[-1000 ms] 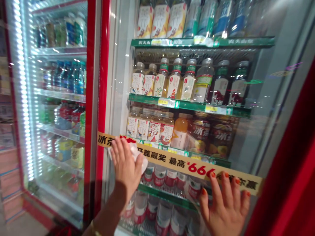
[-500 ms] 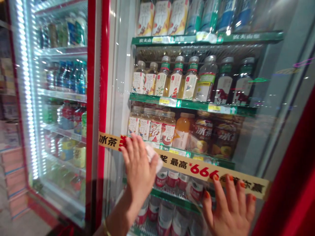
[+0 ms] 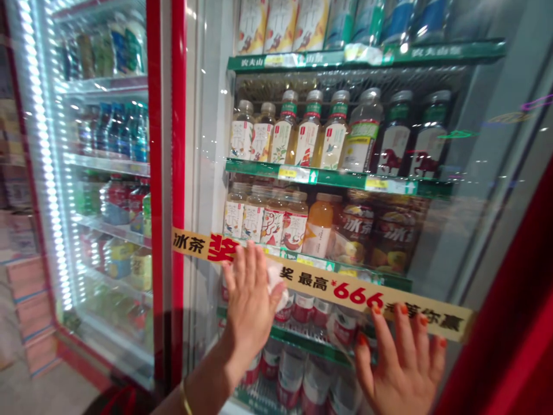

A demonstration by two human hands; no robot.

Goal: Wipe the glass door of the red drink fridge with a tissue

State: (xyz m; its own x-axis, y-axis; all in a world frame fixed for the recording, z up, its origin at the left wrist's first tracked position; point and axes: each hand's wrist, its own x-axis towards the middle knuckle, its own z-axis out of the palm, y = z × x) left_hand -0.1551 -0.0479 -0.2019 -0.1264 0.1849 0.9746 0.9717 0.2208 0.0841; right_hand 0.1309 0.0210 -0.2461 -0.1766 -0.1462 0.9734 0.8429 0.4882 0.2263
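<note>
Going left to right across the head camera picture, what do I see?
Stacked pink boxes, glass fridge door, red door frame, left hand, right hand, red panel.

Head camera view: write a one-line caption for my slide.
Left hand presses a white cloth to a drinks cooler's glass door, right hand spread on the glass beside a yellow banner strip.

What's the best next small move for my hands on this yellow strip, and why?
Probably slide the white tissue at the left hand rightward along the yellow strip, toward the red 666. That stretch lies bare between the hands, while the right hand sits flat at the strip's lower edge and could pin it steady.
</note>
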